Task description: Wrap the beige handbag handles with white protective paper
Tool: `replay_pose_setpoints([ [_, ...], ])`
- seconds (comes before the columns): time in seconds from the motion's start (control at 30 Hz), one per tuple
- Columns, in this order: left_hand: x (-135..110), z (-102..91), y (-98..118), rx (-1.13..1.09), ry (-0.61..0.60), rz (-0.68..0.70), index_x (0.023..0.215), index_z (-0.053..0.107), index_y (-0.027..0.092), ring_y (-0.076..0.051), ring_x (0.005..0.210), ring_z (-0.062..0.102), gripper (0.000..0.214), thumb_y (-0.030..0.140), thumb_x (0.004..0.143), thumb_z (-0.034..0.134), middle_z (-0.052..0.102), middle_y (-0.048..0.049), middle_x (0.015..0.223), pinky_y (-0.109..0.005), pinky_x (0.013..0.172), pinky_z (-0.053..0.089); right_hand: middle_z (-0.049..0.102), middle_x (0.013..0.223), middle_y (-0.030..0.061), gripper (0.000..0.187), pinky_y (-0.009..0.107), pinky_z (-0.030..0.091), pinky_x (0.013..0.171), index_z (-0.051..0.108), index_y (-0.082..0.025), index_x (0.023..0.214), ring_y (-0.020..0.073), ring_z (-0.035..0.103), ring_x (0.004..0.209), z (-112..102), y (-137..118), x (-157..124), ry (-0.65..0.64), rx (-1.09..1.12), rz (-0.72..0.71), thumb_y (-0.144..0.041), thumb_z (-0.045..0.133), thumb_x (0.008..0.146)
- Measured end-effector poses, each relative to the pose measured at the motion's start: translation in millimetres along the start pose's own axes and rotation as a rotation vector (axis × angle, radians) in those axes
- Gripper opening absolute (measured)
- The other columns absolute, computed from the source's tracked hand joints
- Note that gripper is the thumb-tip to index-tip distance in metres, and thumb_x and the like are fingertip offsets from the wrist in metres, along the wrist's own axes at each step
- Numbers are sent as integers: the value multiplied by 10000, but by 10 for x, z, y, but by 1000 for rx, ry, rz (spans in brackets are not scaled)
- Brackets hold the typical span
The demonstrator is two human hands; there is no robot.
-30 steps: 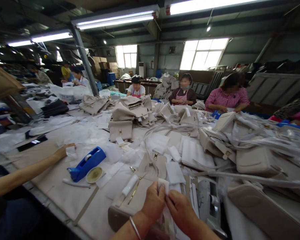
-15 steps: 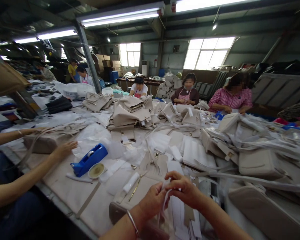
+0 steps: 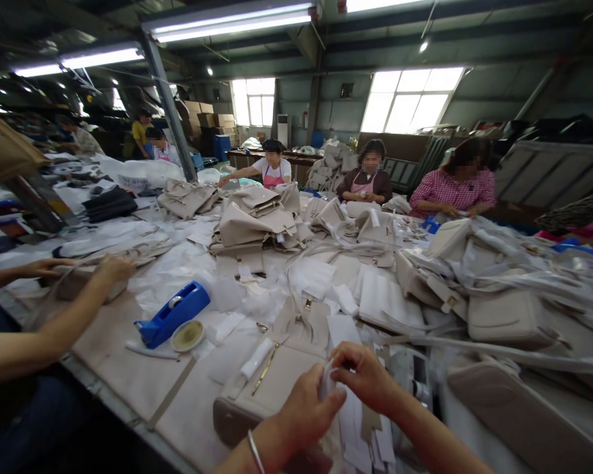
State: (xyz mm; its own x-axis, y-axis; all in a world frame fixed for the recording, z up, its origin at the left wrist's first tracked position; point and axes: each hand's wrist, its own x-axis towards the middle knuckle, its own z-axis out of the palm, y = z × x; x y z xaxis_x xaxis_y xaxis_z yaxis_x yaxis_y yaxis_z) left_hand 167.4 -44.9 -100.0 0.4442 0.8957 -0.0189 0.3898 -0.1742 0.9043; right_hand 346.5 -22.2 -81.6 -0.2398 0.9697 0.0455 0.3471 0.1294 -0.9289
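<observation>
Close together at the front, my left hand point(image 3: 309, 401) and my right hand point(image 3: 360, 372) both pinch a thin whitish strip point(image 3: 327, 383). Its lower end hides behind my left hand. Under and beside my left hand lies a beige handbag point(image 3: 244, 401) with a gold zip point(image 3: 264, 372) and a white-wrapped handle point(image 3: 257, 359). Below my right hand, flat white strips point(image 3: 353, 421) hang over the bags in a loose bunch. A blue tape dispenser point(image 3: 170, 316) stands left of the handbag, beside a small round dish-like thing point(image 3: 188, 336).
To the left, a co-worker's hands point(image 3: 113, 268) rest at another beige bag point(image 3: 82, 280). Stacked beige bags point(image 3: 252, 227) fill the table's middle, with more bags point(image 3: 518, 319) and white wrapping on the right. Several people sit across the table.
My fingers have shifted on the strip, my left thumb now reaching towards my right hand. The left co-worker's near hand has drawn back over the bag. A person opposite has stretched an arm out leftward.
</observation>
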Motion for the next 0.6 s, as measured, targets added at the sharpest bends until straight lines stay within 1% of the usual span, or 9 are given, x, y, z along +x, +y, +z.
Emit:
replay_pose_setpoints([
  [0.07,-24,104,-23,67,100,-46,925,580,184,-201,795,578,239,412,905,513,656,-67,886,-323,736,427,657,758,5,127,251,436,659,614,-182,670,146,579,712,13,29,-11,35,-25,39,-68,669,664],
  [0.13,-38,162,-36,62,128,-20,888,581,189,-196,786,576,272,409,954,434,655,-67,863,-317,733,418,646,721,-2,120,249,431,641,608,-182,658,143,568,690,23,61,-30,58,8,87,-90,685,650],
  [0.2,-49,171,-37,26,110,33,849,583,193,-183,769,576,300,393,976,400,653,-56,824,-299,723,413,629,663,-13,128,248,424,606,600,-177,642,135,559,642,31,95,-57,60,122,160,-120,714,631],
  [0.3,-62,147,-28,-24,68,65,774,578,190,-165,717,572,339,388,985,401,635,-36,737,-273,690,408,633,598,-19,179,258,436,574,582,-173,655,139,582,577,47,148,-106,26,400,275,-188,755,611],
  [0.37,-65,139,-24,-31,48,75,761,584,187,-158,697,569,353,385,988,401,627,-30,711,-263,681,408,637,571,-18,197,251,433,552,581,-165,663,132,580,541,64,182,-145,31,506,309,-209,764,602],
  [0.47,-52,153,-22,-15,32,80,795,610,187,-153,677,561,350,385,992,398,617,-23,698,-253,662,402,609,545,-35,195,225,388,489,559,-168,665,99,522,483,118,221,-220,115,516,313,-217,741,613],
  [0.53,-32,175,-25,0,19,86,797,610,189,-150,668,552,351,393,991,400,606,-17,688,-251,652,394,600,558,-43,182,227,372,459,555,-181,730,101,499,463,184,233,-272,171,518,310,-256,704,655],
  [0.6,-10,207,-28,12,2,92,757,585,191,-146,649,540,367,409,988,404,589,-10,669,-250,643,386,590,577,-35,142,243,381,468,574,-188,760,113,498,479,271,235,-308,248,441,286,-299,651,715],
])
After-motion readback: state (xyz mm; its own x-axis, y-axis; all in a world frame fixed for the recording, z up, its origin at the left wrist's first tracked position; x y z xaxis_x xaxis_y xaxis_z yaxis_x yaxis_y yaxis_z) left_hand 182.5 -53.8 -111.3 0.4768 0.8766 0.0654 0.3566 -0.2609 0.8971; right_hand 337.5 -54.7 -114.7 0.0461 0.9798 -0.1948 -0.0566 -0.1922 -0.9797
